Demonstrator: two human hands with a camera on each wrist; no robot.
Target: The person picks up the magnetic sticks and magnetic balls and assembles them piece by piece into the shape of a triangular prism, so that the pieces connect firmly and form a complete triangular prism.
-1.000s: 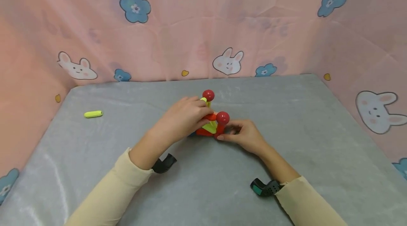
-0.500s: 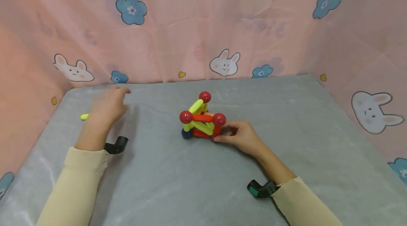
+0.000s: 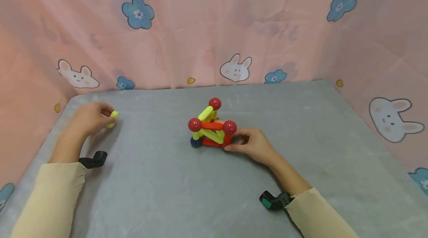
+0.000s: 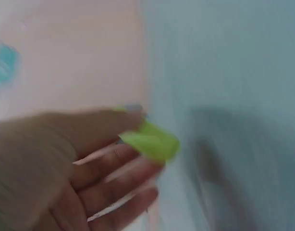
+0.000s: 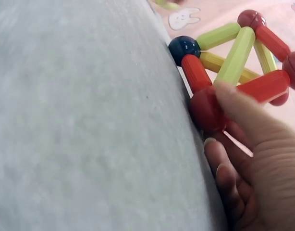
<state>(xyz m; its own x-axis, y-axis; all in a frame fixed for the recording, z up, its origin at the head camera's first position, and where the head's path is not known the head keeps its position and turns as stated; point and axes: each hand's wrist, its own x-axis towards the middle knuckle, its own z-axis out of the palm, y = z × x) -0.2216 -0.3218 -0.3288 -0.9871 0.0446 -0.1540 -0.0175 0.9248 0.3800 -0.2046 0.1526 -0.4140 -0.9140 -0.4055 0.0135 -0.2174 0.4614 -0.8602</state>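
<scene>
My left hand (image 3: 91, 119) pinches a yellow-green rod (image 4: 154, 140) between thumb and fingers, over the left side of the table. In the left wrist view the rod is blurred and partly covered by the thumb. Mid-table stands a ball-and-rod structure (image 3: 213, 125) of red and yellow-green rods. Red balls sit at its upper corners, and a dark blue ball (image 5: 184, 50) is at a lower corner. My right hand (image 3: 255, 145) grips its lower right corner, thumb against a red ball (image 5: 208, 109). Part of the structure's far side is hidden.
A grey cloth covers the table (image 3: 174, 193). Behind it and at both sides hangs a pink curtain (image 3: 187, 37) printed with rabbits and flowers. Each wrist wears a black strap mount, such as the right one (image 3: 275, 200).
My left hand has let go of the structure, swung left and picked up the yellow-green rod that lay on the table. The right hand keeps its grip on the structure.
</scene>
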